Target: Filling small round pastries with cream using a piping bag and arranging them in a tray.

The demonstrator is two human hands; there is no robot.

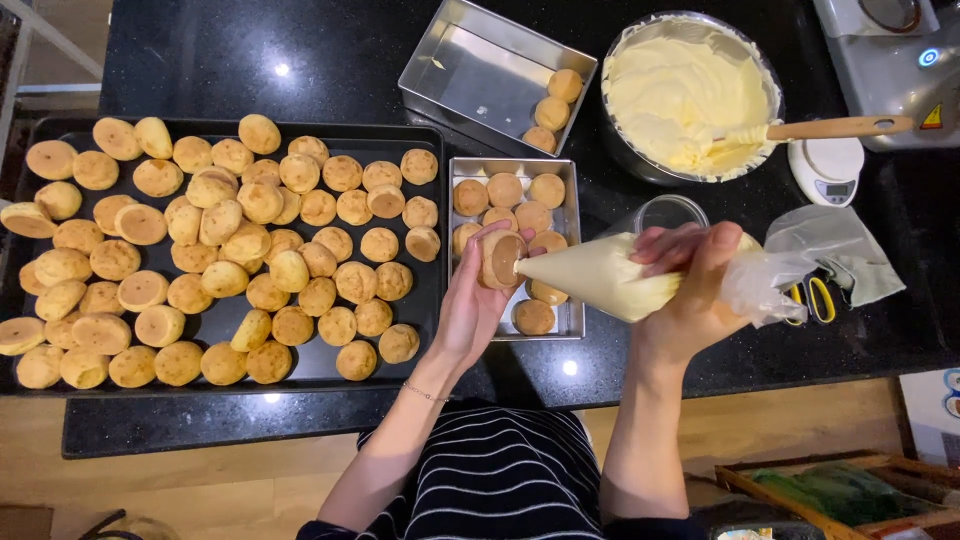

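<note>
Left hand [470, 305] has its grip clamped on a cream puff [502, 258] held above the small metal tray [572, 320] on the black surface [330, 45], while right hand [690, 290] squeezes a cream-filled piping bag [600, 278], its tip at the puff.
</note>
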